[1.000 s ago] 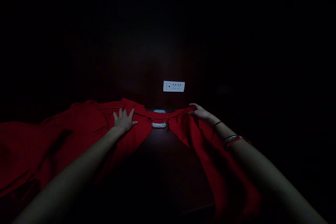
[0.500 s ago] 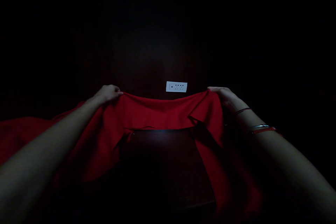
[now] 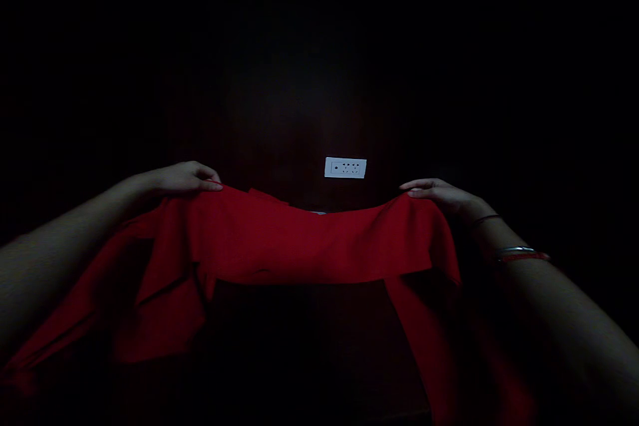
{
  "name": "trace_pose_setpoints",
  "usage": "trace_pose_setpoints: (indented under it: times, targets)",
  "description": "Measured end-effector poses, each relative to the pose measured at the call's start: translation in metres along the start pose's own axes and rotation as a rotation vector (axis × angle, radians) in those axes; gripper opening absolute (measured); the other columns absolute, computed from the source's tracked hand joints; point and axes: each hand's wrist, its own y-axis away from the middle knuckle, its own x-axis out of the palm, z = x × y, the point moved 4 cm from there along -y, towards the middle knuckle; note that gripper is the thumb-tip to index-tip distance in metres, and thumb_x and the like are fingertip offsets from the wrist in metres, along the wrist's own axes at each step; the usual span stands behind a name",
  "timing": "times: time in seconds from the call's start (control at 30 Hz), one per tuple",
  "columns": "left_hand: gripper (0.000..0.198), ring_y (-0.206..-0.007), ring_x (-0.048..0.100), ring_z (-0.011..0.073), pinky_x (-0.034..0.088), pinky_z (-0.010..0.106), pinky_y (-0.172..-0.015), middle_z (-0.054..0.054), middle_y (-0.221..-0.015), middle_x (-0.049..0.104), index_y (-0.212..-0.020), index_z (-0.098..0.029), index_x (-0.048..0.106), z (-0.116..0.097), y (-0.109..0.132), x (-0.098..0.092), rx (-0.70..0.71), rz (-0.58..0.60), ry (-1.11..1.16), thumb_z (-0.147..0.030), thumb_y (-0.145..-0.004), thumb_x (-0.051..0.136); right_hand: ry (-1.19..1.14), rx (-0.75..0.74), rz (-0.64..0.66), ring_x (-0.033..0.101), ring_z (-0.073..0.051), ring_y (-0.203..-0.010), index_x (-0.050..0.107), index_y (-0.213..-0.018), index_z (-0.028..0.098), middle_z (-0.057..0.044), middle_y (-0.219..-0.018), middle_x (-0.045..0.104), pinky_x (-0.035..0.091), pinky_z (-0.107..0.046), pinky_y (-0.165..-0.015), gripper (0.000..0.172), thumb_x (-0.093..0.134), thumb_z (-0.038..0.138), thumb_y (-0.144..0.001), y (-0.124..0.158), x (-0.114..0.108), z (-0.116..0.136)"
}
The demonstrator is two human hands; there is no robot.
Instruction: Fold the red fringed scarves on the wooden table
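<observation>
A red cloth (image 3: 309,246) is stretched between my two hands, its top edge sagging a little in the middle. My left hand (image 3: 190,178) pinches that edge at the left. At the right, my right hand (image 3: 436,193) grips it between thumb and fingers. From both hands, folds and long ends of the fabric hang down and trail into shadow. Whether it is a garment or a plain piece of cloth I cannot tell.
A white socket plate (image 3: 345,168) is fixed on the dark wall behind the cloth. Below the fabric a dark surface (image 3: 319,339) shows faintly. Most of the surroundings are too dark to make out.
My hands have spread farther apart and the red cloth's middle hangs lower in view. The fabric at the far left has been drawn in. The socket plate appears slightly farther right.
</observation>
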Motion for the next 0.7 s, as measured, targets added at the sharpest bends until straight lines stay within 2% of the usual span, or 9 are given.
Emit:
trace_pose_setpoints:
  times: [0.13,0.23,0.3,0.33,0.4,0.47,0.5,0.57,0.7]
  targets:
    - [0.028,-0.082,0.052,0.0182,0.037,0.025,-0.071,0.006,-0.089,0.059,-0.091,-0.013,0.058,-0.011,-0.024,0.046,-0.135,-0.071,-0.377,-0.033,-0.079,0.042,0.488,0.057,-0.161,0.057,-0.016,-0.082,0.058,-0.098,0.010,-0.009,-0.094,0.061,0.043,-0.026,-0.075,0.030,0.055,0.012,-0.068,-0.031,0.021,-0.029]
    - [0.033,-0.096,0.048,0.0298,0.034,0.043,-0.078,0.018,-0.106,0.051,-0.103,-0.011,0.054,-0.042,-0.019,0.080,-0.238,-0.258,-0.585,-0.027,-0.077,0.042,0.944,0.049,-0.249,0.052,-0.023,-0.095,0.058,-0.101,0.012,-0.013,-0.103,0.056,0.040,-0.031,-0.079,0.033,0.054,0.012,-0.068,-0.036,0.052,-0.038]
    - [0.034,-0.105,0.041,0.0306,0.029,0.044,-0.085,0.019,-0.116,0.045,-0.108,-0.011,0.051,-0.073,-0.006,0.106,-0.056,-0.403,-0.657,-0.024,-0.078,0.042,1.109,-0.054,-0.282,0.047,-0.026,-0.100,0.052,-0.109,0.014,-0.015,-0.112,0.050,0.039,-0.037,-0.079,0.038,0.051,0.015,-0.071,-0.026,0.085,-0.033]
    - [0.034,-0.108,0.039,0.0293,0.028,0.043,-0.088,0.017,-0.118,0.043,-0.108,-0.013,0.051,-0.087,0.002,0.122,0.073,-0.402,-0.653,-0.025,-0.077,0.043,1.124,-0.150,-0.228,0.047,-0.024,-0.100,0.051,-0.110,0.014,-0.014,-0.113,0.049,0.038,-0.035,-0.079,0.039,0.050,0.017,-0.072,-0.019,0.107,-0.029]
    - [0.035,-0.107,0.041,0.0244,0.030,0.037,-0.089,0.011,-0.118,0.046,-0.107,-0.017,0.051,-0.104,0.016,0.158,0.309,-0.257,-0.584,-0.026,-0.074,0.049,1.053,-0.367,0.033,0.049,-0.018,-0.095,0.053,-0.106,0.013,-0.012,-0.107,0.053,0.037,-0.028,-0.081,0.032,0.047,0.021,-0.076,0.001,0.158,-0.022]
    - [0.035,-0.103,0.045,0.0213,0.033,0.034,-0.089,0.009,-0.115,0.049,-0.109,-0.018,0.050,-0.107,0.025,0.185,0.373,-0.176,-0.515,-0.023,-0.074,0.048,1.009,-0.527,0.287,0.051,-0.016,-0.091,0.055,-0.103,0.015,-0.008,-0.101,0.056,0.037,-0.024,-0.079,0.028,0.045,0.022,-0.078,0.026,0.206,-0.019]
    - [0.034,-0.100,0.048,0.0199,0.034,0.033,-0.087,0.009,-0.112,0.051,-0.110,-0.018,0.049,-0.104,0.028,0.195,0.370,-0.160,-0.486,-0.021,-0.076,0.045,1.037,-0.539,0.306,0.051,-0.016,-0.090,0.055,-0.101,0.014,-0.008,-0.100,0.056,0.038,-0.025,-0.076,0.027,0.045,0.022,-0.078,0.035,0.223,-0.019]
    - [0.034,-0.094,0.051,0.0183,0.037,0.031,-0.084,0.009,-0.107,0.055,-0.111,-0.016,0.048,-0.097,0.029,0.206,0.335,-0.153,-0.447,-0.016,-0.078,0.040,1.124,-0.560,0.249,0.051,-0.017,-0.089,0.055,-0.099,0.014,-0.009,-0.098,0.056,0.038,-0.027,-0.074,0.024,0.042,0.021,-0.080,0.049,0.247,-0.022]
    - [0.038,-0.092,0.053,0.0175,0.041,0.028,-0.079,0.009,-0.103,0.057,-0.113,-0.016,0.046,-0.089,0.030,0.208,0.303,-0.112,-0.371,-0.009,-0.077,0.034,1.278,-0.558,0.121,0.050,-0.019,-0.087,0.054,-0.094,0.014,-0.010,-0.094,0.057,0.039,-0.029,-0.071,0.022,0.037,0.013,-0.081,0.056,0.264,-0.033]
